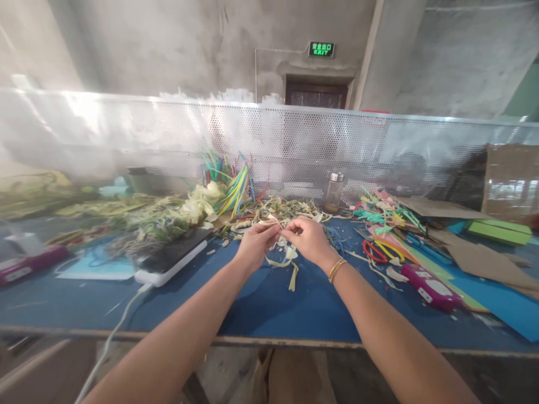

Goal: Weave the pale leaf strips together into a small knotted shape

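Above the middle of the blue table (290, 314), my left hand (254, 246) and my right hand (310, 241) meet fingertip to fingertip. Both are closed in a pinch. A thin pale strip (268, 222) shows at the fingers of my left hand; its material is hard to make out. What my right fingers pinch is mostly hidden, though they touch the same spot. Just under the hands lie loose cream strips (293, 276) and small scraps. Behind them spreads a heap of tangled pale strips (290, 209).
To the left are a white-edged dark device (172, 258) with a cable, a green-grey strip pile (158, 230) and coloured stems (233, 188). A lidded bottle (334, 192) stands behind. Rightward lie a purple power strip (432, 286), coloured sheets (501, 292) and cardboard (488, 255). A perforated metal screen (290, 134) closes the back.
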Demonstrator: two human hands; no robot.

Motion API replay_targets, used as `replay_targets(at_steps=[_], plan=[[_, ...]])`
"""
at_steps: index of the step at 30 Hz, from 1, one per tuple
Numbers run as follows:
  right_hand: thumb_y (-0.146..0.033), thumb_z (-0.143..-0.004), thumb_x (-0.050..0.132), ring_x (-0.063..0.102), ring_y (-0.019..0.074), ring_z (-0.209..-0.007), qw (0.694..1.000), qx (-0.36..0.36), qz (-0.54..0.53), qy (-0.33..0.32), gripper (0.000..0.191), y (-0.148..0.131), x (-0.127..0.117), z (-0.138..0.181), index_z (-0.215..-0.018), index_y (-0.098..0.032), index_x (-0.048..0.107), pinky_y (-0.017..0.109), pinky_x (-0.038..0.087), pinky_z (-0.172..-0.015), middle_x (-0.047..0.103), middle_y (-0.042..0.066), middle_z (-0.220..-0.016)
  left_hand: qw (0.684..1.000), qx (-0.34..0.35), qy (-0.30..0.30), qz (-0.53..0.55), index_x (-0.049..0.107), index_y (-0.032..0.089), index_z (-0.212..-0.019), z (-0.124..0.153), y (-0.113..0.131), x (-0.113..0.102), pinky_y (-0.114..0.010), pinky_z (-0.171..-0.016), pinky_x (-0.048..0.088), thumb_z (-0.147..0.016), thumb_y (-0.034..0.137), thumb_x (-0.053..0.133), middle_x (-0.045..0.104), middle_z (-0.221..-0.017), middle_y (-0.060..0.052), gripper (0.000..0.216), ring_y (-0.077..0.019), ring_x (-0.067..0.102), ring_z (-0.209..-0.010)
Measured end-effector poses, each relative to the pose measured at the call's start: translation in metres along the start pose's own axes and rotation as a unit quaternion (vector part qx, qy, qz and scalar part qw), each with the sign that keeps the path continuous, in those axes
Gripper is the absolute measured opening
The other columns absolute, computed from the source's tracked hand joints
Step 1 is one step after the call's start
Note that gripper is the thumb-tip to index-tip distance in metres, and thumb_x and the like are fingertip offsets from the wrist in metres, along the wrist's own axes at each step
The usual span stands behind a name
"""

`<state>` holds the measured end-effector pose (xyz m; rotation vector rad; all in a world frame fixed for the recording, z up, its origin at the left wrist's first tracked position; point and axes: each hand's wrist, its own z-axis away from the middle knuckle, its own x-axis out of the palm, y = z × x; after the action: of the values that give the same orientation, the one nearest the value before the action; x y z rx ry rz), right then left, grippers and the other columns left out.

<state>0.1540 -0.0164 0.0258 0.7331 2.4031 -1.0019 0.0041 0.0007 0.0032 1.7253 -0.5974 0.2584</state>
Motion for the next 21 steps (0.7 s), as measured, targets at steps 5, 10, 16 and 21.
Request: replay_targets(at_steps=[5,10,16,21], plan=[[-0.038,-0.079,0.056,0.045,0.0105,-0.057,0.985,0.044,-0.153,-0.07,0.025,-0.0025,0.0039,0.0008,-0.065,-0.018,0.054,0.025,0.037,-0.057,0.053,-0.002,-0.061,0.996,0.042,0.006,-0.08,0.07,0.014,-0.072,-0.0021,-0.0047,-0.0027,-0.023,-0.065,0.046,-0.061,0.03,0.077,0.064,-0.069,0.0,0.021,-0.0081,0.055,-0.062],[-0.04,-0.076,0.058,0.042,0.0095,-0.057,0.967,0.061,-0.232,-0.088,0.026,-0.0047,0.0065,0.0005,-0.065,-0.018,0.053,0.024,0.036,-0.057,0.049,-0.003,-0.061,0.992,0.077,0.01,-0.102,0.07,0.015,-0.076,-0.0019,-0.005,-0.0009,-0.026,-0.066,0.047,-0.061,0.038,0.076,0.064,-0.068,-0.001,0.028,-0.0115,0.056,-0.063],[-0.035,-0.076,0.059,0.045,0.0097,-0.06,0.963,0.04,-0.248,-0.101,0.021,-0.0024,0.0071,0.0,-0.065,-0.017,0.054,0.024,0.037,-0.06,0.052,-0.002,-0.064,0.988,0.095,0.021,-0.119,0.069,0.014,-0.074,-0.0001,-0.004,0.0,-0.025,-0.061,0.045,-0.061,0.04,0.074,0.062,-0.065,-0.001,0.03,-0.0114,0.054,-0.06],[-0.037,-0.076,0.059,0.045,0.0096,-0.06,0.964,0.023,-0.241,-0.11,0.023,-0.0006,0.0077,-0.0007,-0.066,-0.017,0.055,0.024,0.038,-0.06,0.052,-0.002,-0.064,0.987,0.095,0.028,-0.125,0.067,0.013,-0.067,-0.0003,-0.0058,-0.0006,-0.024,-0.06,0.043,-0.061,0.035,0.075,0.061,-0.065,0.0,0.025,-0.0101,0.052,-0.059]])
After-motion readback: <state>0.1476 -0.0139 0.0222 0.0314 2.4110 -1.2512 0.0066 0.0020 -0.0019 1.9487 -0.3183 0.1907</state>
